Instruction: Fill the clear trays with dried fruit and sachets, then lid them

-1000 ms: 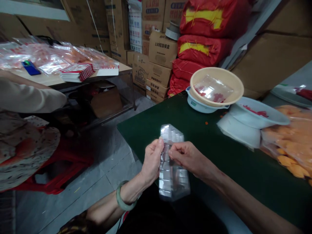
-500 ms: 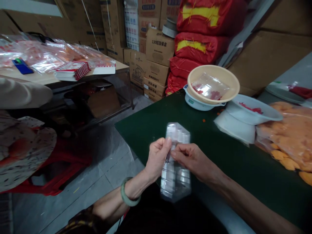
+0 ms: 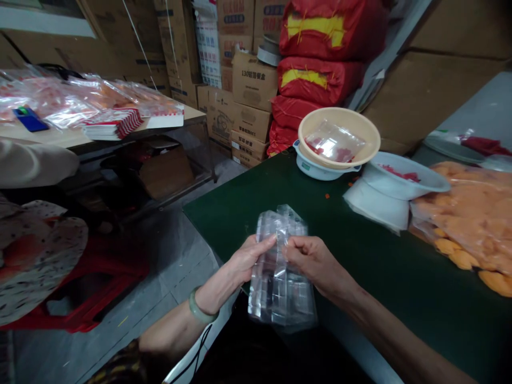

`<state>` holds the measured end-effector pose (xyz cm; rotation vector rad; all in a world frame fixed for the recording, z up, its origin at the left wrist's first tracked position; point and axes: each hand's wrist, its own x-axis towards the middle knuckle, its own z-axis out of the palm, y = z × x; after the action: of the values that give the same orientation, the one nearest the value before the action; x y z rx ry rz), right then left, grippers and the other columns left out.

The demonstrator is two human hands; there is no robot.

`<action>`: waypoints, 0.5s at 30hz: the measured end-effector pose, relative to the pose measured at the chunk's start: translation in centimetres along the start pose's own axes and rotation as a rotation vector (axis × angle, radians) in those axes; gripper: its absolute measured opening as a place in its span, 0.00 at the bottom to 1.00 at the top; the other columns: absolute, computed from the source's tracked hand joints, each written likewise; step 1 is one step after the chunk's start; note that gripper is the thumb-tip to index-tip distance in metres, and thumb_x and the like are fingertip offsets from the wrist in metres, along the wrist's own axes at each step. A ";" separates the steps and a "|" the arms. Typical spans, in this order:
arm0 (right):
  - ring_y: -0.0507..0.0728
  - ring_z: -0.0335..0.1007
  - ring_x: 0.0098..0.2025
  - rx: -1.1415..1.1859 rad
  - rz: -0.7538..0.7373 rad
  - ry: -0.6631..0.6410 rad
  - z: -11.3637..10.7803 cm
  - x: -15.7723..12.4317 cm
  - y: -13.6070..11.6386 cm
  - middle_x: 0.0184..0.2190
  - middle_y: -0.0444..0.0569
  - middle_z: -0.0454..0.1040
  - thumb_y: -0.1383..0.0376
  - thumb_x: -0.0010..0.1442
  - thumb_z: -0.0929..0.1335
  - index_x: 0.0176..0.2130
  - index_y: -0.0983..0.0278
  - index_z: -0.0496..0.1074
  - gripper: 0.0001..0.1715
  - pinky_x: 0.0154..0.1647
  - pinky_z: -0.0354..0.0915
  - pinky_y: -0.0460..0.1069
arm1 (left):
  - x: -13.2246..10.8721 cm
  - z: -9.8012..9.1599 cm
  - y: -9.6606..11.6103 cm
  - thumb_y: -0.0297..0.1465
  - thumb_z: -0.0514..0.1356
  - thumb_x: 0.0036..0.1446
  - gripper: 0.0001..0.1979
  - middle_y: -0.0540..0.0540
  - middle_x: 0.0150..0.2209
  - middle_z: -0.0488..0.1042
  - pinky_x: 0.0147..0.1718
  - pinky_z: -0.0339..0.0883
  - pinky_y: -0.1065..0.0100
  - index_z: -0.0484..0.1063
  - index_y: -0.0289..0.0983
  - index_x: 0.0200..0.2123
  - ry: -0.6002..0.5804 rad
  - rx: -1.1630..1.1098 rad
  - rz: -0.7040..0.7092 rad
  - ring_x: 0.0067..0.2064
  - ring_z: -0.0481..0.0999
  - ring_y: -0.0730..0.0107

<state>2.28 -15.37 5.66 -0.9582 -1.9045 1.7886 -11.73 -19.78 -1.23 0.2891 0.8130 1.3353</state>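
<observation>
Brown cardboard cartons (image 3: 248,80) stack up at twelve o'clock, beside red woven sacks with yellow bands (image 3: 320,74) at one o'clock. Large cardboard panels (image 3: 432,90) stand at two o'clock. A pale wooden surface on a dark metal frame (image 3: 52,137) sits at ten o'clock, a red plastic stool (image 3: 96,282) at nine, above a grey tiled floor (image 3: 180,250).

Pale green jade bangle (image 3: 199,308) on the left wrist (image 3: 208,298), bare forearms (image 3: 172,333), dark top (image 3: 280,357), yellow-and-black patterned sleeve (image 3: 116,368), thin black cord (image 3: 196,362)
</observation>
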 end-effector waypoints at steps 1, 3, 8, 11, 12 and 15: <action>0.45 0.40 0.18 -0.017 -0.016 0.031 -0.6 -0.1 -0.6 0.15 0.36 0.49 0.63 0.48 0.64 0.17 0.63 0.53 0.16 0.18 0.41 0.43 | -0.1 -0.5 0.2 0.33 0.68 0.42 0.14 0.44 0.23 0.74 0.23 0.70 0.67 0.72 0.29 0.29 0.027 0.012 0.012 0.21 0.72 0.69; 0.45 0.40 0.18 -0.105 -0.060 0.151 -2.1 0.6 -1.8 0.14 0.37 0.48 0.63 0.47 0.64 0.16 0.63 0.53 0.17 0.18 0.41 0.43 | -0.7 -1.6 0.9 0.30 0.67 0.42 0.12 0.41 0.26 0.75 0.24 0.71 0.64 0.73 0.28 0.30 0.113 0.028 0.030 0.23 0.75 0.65; 0.45 0.48 0.18 -0.510 0.028 0.431 -5.3 8.8 -2.3 0.13 0.38 0.53 0.67 0.47 0.64 0.15 0.65 0.57 0.13 0.18 0.46 0.43 | -4.0 -5.1 4.1 0.23 0.63 0.42 0.10 0.38 0.30 0.77 0.27 0.73 0.61 0.73 0.28 0.32 0.335 0.001 0.138 0.31 0.78 0.55; 0.47 0.53 0.17 -0.586 0.143 0.498 -6.2 16.1 -0.7 0.13 0.39 0.56 0.68 0.49 0.66 0.16 0.66 0.60 0.13 0.18 0.48 0.44 | -6.1 -6.1 5.3 0.22 0.62 0.41 0.10 0.38 0.37 0.77 0.28 0.73 0.60 0.73 0.30 0.33 0.424 -0.023 0.166 0.37 0.77 0.48; 0.47 0.55 0.18 -0.601 0.173 0.508 -6.4 18.2 -0.1 0.15 0.39 0.58 0.67 0.50 0.67 0.18 0.66 0.62 0.13 0.18 0.50 0.44 | -6.6 -6.2 5.5 0.21 0.62 0.41 0.11 0.38 0.38 0.77 0.27 0.73 0.59 0.72 0.31 0.33 0.458 -0.035 0.165 0.38 0.77 0.46; 0.47 0.61 0.22 -0.637 0.222 0.520 -6.7 22.8 0.9 0.22 0.41 0.65 0.62 0.58 0.66 0.27 0.69 0.67 0.12 0.22 0.60 0.44 | -7.0 -6.3 5.3 0.20 0.61 0.41 0.12 0.37 0.40 0.76 0.25 0.73 0.58 0.70 0.31 0.34 0.549 -0.075 0.163 0.39 0.76 0.44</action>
<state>-9.17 5.04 1.42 -1.7025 -2.0776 0.8616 -19.98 -26.64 0.12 -0.0823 1.2110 1.6232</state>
